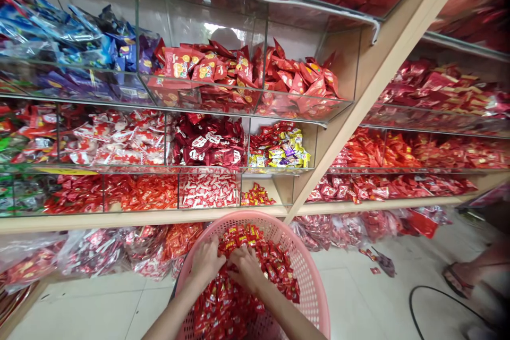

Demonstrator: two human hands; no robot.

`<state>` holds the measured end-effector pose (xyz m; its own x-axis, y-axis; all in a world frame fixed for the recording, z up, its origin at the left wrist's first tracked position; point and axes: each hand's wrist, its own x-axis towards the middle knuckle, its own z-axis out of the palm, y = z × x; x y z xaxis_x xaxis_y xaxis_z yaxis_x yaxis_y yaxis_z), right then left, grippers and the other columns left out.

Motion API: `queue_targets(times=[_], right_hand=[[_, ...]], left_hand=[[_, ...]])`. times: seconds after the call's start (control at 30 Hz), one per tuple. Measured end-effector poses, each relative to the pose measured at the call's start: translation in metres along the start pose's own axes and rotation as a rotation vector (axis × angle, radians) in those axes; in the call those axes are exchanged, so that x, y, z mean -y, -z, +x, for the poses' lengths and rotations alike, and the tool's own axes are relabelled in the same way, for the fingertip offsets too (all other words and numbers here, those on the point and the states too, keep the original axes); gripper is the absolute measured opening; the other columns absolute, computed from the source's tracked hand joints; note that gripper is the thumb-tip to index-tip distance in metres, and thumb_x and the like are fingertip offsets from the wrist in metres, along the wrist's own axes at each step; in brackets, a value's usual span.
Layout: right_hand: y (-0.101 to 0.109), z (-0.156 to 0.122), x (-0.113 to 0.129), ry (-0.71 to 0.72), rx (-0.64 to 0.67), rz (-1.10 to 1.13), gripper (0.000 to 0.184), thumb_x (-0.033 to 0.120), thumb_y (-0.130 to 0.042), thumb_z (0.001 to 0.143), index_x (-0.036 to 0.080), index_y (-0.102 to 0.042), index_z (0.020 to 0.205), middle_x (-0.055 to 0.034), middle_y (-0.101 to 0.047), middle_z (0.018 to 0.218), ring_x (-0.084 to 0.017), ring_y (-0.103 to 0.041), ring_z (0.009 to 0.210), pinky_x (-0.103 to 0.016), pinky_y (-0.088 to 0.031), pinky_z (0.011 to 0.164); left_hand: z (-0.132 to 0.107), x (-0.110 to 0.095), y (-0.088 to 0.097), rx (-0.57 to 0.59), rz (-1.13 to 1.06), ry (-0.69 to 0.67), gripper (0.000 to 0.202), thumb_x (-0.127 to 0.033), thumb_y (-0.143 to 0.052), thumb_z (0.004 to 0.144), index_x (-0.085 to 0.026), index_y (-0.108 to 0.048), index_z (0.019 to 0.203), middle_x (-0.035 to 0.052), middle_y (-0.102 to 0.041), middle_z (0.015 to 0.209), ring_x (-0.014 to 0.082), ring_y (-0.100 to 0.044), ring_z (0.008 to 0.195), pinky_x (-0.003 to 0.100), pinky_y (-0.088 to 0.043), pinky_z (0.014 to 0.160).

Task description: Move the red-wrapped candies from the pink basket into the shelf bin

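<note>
A pink plastic basket (306, 271) sits low in front of me, heaped with small red wrapped candies (274, 265). Both my hands are down inside it. My left hand (205, 261) rests on the pile with its fingers curled into the candies. My right hand (247, 268) lies beside it, touching it, with fingers bent and dug into the same pile. What the fingers enclose is hidden under the wrappers. Just above the basket, a nearly bare shelf bin (257, 195) holds a few of the same red candies.
Glass-fronted wooden shelves (338, 127) carry bins of red, white, blue and yellow sweets. Clear bags of candy (91, 255) lie under the lowest shelf. Another person's sandalled foot (458, 279) and a black cable (438, 297) are on the tiled floor at the right.
</note>
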<state>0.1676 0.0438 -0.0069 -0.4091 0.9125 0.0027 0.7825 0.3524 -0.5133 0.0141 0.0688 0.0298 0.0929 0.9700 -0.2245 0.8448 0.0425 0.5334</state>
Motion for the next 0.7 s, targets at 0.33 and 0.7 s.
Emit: queue_targets(times=[0.33, 0.7], right_hand=[[0.057, 0.0, 0.008, 0.083, -0.207, -0.025, 0.004, 0.02, -0.062, 0.077, 0.023, -0.062, 0.078, 0.0017, -0.066, 0.087, -0.017, -0.053, 0.09, -0.032, -0.033, 0.082], [0.25, 0.039, 0.021, 0.206, -0.639, -0.155, 0.018, 0.027, -0.046, 0.089, 0.02, -0.062, 0.082, -0.0036, -0.066, 0.085, -0.018, -0.053, 0.085, -0.033, -0.038, 0.08]], left_hand=[[-0.01, -0.003, -0.019, 0.02, 0.376, -0.039, 0.034, -0.016, -0.043, 0.078, -0.009, -0.066, 0.102, 0.0208, -0.064, 0.11, 0.0341, -0.052, 0.112, 0.044, -0.036, 0.092], [0.007, -0.001, -0.021, 0.064, 0.403, -0.041, 0.053, -0.003, -0.037, 0.077, -0.009, -0.046, 0.129, 0.0133, -0.054, 0.128, 0.0271, -0.046, 0.12, 0.038, -0.033, 0.098]])
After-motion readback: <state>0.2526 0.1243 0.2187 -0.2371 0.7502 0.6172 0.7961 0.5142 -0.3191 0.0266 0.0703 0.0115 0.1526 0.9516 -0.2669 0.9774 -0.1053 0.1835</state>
